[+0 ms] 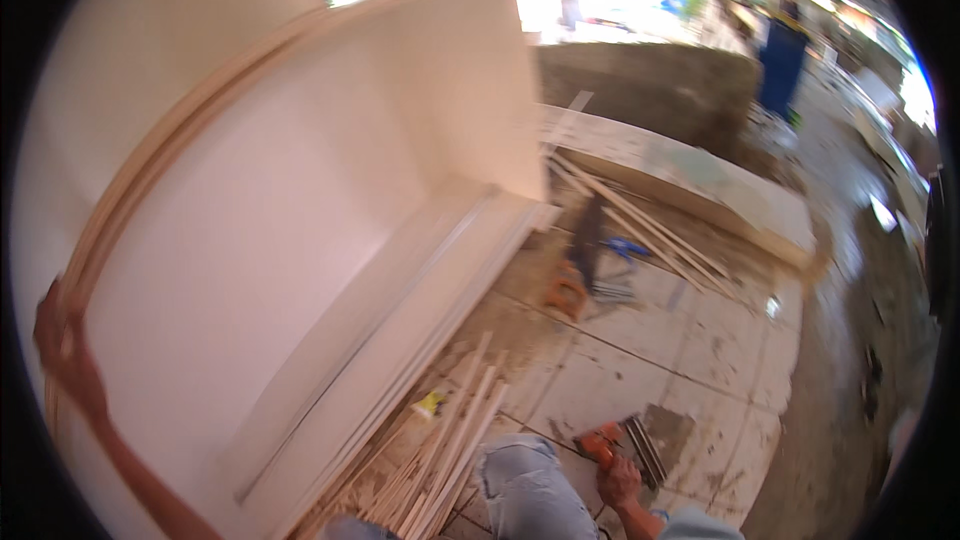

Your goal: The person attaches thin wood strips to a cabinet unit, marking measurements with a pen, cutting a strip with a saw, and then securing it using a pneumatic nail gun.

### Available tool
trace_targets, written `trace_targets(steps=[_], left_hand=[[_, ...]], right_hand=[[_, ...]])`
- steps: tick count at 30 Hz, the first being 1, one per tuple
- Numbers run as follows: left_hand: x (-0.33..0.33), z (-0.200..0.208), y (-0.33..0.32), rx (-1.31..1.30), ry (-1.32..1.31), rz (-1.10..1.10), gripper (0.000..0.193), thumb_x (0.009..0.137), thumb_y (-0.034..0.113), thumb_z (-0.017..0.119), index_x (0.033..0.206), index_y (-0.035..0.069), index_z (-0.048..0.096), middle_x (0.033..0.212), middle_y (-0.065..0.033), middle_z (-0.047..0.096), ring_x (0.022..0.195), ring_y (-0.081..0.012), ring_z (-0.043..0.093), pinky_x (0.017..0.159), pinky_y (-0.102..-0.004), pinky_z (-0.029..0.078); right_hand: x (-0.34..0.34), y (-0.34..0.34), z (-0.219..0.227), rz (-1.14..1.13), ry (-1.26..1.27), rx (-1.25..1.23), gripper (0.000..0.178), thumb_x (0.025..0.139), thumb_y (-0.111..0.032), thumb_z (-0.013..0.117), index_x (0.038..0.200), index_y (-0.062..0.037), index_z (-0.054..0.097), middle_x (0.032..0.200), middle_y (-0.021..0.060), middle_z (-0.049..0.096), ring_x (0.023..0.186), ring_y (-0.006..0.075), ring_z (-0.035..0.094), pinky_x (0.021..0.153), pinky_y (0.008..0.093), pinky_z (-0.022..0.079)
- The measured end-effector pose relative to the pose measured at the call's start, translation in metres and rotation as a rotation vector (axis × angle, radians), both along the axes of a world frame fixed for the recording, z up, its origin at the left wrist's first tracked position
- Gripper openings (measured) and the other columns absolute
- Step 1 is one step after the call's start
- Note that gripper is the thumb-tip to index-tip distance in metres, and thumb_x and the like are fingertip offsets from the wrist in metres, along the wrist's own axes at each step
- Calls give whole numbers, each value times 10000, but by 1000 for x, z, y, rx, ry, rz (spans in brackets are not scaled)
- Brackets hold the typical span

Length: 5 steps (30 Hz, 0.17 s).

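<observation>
A large pale wooden cabinet, open-fronted with a white inner panel, fills the left and middle. My left hand is closed round its wooden edge at the far left, with the arm stretched out. Low on the right, my right hand is closed on an orange nail gun with a dark magazine, held low over the tiled floor. My knee in torn jeans is beside it.
Thin wooden strips lie along the cabinet's base near a small yellow scrap. A handsaw, blue tool and metal strips lie ahead on tiles. Longer strips lie beside a low ledge; a blue barrel stands beyond.
</observation>
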<state>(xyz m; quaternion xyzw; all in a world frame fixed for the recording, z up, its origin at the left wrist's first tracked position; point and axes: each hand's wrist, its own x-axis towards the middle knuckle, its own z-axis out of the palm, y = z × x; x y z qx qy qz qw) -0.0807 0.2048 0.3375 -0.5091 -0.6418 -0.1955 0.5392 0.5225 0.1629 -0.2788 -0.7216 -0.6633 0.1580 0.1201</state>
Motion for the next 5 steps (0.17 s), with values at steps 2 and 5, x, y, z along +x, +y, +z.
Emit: trace_targets(steps=[2, 5], left_hand=[[20, -11, 8, 55, -39, -23, 357, 967, 325, 599, 1223, 81, 643, 1240, -74, 641, 1159, -244, 567, 991, -371, 435], [27, -29, 0, 251, 121, -149, 327, 972, 258, 597, 1276, 137, 614, 1242, -105, 636, 1228, -238, 539, 1039, -414, 420]], right_hand=[[4, -4, -8, -27, -10, -70, 488, 822, -328, 638, 1190, -33, 516, 1041, 170, 613, 983, 359, 584, 852, 466, 456], [12, -5, -17, -37, -31, -201, 722, 804, -327, 678, 1397, -39, 384, 1118, 161, 599, 1041, 362, 564, 895, 485, 436]])
